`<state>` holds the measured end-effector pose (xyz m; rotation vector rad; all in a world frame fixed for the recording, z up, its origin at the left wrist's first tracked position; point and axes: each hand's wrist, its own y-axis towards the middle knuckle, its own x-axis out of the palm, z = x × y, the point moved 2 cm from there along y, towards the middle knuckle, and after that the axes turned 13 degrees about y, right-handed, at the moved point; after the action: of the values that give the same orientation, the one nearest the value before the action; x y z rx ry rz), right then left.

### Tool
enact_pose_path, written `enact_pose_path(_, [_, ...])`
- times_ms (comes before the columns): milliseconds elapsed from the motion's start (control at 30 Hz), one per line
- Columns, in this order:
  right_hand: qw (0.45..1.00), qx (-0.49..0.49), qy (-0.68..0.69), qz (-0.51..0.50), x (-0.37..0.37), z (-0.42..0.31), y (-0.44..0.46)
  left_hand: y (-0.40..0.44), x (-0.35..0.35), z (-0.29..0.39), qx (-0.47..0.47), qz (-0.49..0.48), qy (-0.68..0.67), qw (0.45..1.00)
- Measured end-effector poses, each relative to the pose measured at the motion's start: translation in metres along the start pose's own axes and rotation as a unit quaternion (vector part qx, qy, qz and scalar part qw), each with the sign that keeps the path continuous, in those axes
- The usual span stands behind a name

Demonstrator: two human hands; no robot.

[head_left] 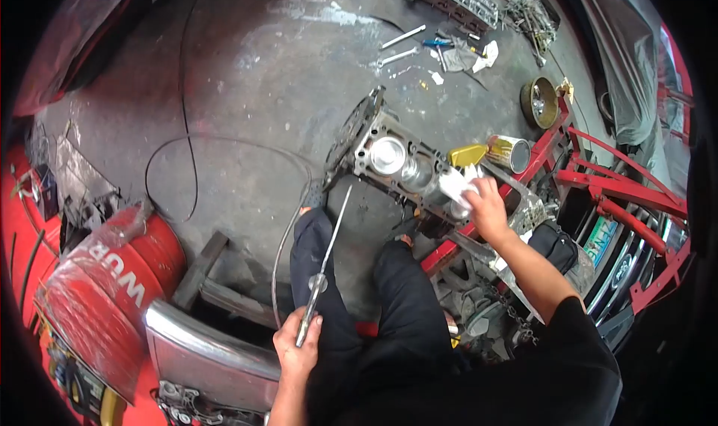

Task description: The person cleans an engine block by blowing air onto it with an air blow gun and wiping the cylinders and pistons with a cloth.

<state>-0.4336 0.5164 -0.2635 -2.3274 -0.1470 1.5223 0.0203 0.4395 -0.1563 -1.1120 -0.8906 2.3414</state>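
Note:
An engine block (413, 170) stands on the floor in front of me, its top deck with round cylinder bores facing up. A bright piston crown (387, 155) shows in the bore nearest the block's left end. My right hand (488, 207) is closed on a white rag (453, 184), which lies against the right end of the deck and covers part of it. In my left hand (297, 344) is an air blow gun (317, 284) with a long thin nozzle, held low over my leg. Its tip points up toward the block's left side, apart from it.
A black hose (278, 261) loops across the floor by my left leg. Red metal stands (591, 179), an open can (508, 154) and a yellow container (467, 155) are at right. A cylinder head (452, 0) and wrenches (398, 57) lie farther off. A red drum (120, 276) lies left.

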Motion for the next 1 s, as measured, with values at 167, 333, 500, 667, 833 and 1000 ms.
enact_pose_path(167, [0.903, -0.407, -0.079, -0.114, 0.067, -0.006, 0.091, -0.036, 0.027, 0.000, 0.047, -0.032, 0.026, 0.998])
enact_pose_path(333, [0.833, -0.492, -0.105, -0.232, 0.049, 0.017, 0.119, -0.069, 0.057, -0.018, -0.002, 0.013, -0.031, 0.999])
enact_pose_path(500, [0.802, -0.437, -0.242, -0.328, 0.096, 0.005, 0.135, -0.081, 0.104, -0.024, -0.018, 0.071, -0.104, 0.992])
enact_pose_path(667, [0.768, -0.245, -0.343, -0.483, 0.138, -0.015, 0.152, -0.091, 0.115, -0.021, 0.004, 0.086, -0.094, 0.992])
enact_pose_path(833, [0.778, -0.213, -0.362, -0.466, 0.164, -0.007, 0.151, -0.097, 0.116, -0.031, -0.054, 0.031, -0.082, 0.995])
enact_pose_path(1000, [0.809, -0.112, -0.231, -0.529, 0.183, 0.015, 0.165, -0.086, 0.099, -0.028, -0.062, 0.018, -0.061, 0.996])
